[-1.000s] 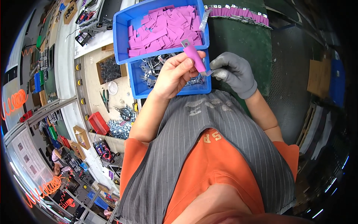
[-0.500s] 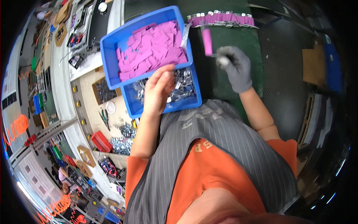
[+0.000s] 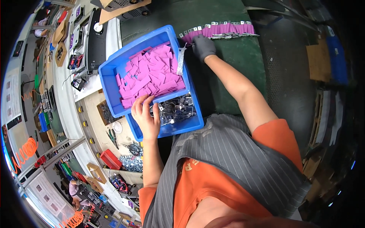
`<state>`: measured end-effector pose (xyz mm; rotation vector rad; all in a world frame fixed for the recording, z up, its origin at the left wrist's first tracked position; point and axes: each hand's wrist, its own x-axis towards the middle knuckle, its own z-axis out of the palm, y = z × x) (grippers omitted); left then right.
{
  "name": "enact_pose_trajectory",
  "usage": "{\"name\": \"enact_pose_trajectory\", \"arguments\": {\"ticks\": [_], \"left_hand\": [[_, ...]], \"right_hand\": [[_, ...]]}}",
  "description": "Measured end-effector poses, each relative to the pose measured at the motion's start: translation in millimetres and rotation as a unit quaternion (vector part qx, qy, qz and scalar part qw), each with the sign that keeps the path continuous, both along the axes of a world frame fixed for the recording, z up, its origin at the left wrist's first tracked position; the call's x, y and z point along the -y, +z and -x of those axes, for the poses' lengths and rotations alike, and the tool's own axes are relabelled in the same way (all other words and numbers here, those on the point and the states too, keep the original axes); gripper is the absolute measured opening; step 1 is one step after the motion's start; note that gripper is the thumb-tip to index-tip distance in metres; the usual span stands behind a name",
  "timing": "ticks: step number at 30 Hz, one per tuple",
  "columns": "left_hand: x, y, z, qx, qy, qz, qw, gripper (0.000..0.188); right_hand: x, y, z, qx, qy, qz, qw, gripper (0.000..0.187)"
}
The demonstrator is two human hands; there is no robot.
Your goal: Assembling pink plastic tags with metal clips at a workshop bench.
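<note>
My bare left hand (image 3: 146,121) reaches over the near wall of the upper blue bin (image 3: 109,81). Its fingers are apart, with the tips at the edge of a heap of flat purple strips (image 3: 152,70). Below it, a second blue bin (image 3: 175,131) holds loose shiny metal clips (image 3: 176,110). My right hand (image 3: 204,48), in a grey glove, is at the left end of a row of purple strips with metal ends (image 3: 232,29) on the green table. Its fingers are closed on a purple strip there, largely hidden by the glove.
A small clear plastic bag (image 3: 181,60) hangs on the upper bin's right wall. To the left lie green-handled pliers (image 3: 113,138), a red tray (image 3: 110,159) and a pile of small metal parts (image 3: 132,163). Cardboard and dark perforated housings (image 3: 133,13) stand at the far edge.
My right hand has moved away from me and left to the row, carrying a purple strip. My left hand has lowered from above the clips to the purple strips, its fingers spreading.
</note>
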<state>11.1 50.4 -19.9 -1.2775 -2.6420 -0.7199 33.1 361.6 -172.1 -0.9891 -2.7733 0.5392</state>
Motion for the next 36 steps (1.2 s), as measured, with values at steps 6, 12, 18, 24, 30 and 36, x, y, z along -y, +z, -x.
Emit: {"name": "enact_pose_trajectory", "arguments": {"ticks": [6, 12, 18, 24, 30, 36], "left_hand": [[-4, 2, 3, 0.009, -0.015, -0.005, 1.000, 0.021], [-2, 11, 11, 0.031, -0.035, -0.013, 0.999, 0.020], [25, 23, 81, 0.023, 0.073, 0.057, 0.995, 0.014], [23, 13, 144, 0.033, -0.134, 0.265, 0.954, 0.031], [8, -1, 154, 0.077, -0.133, 0.324, 0.934, 0.025], [10, 4, 147, 0.114, -0.096, 0.277, 0.949, 0.018]], "right_hand": [[-4, -6, 29, 0.057, 0.076, -0.118, 0.988, 0.022], [-27, 8, 14, -0.021, 0.059, -0.074, 0.995, 0.030], [26, 75, -69, -0.414, 0.020, 0.177, 0.893, 0.014], [133, 141, -108, -0.096, 0.374, 0.216, 0.897, 0.027], [209, 117, -59, 0.206, 0.383, 0.123, 0.892, 0.049], [222, 88, -40, 0.290, 0.353, 0.200, 0.867, 0.054]]}}
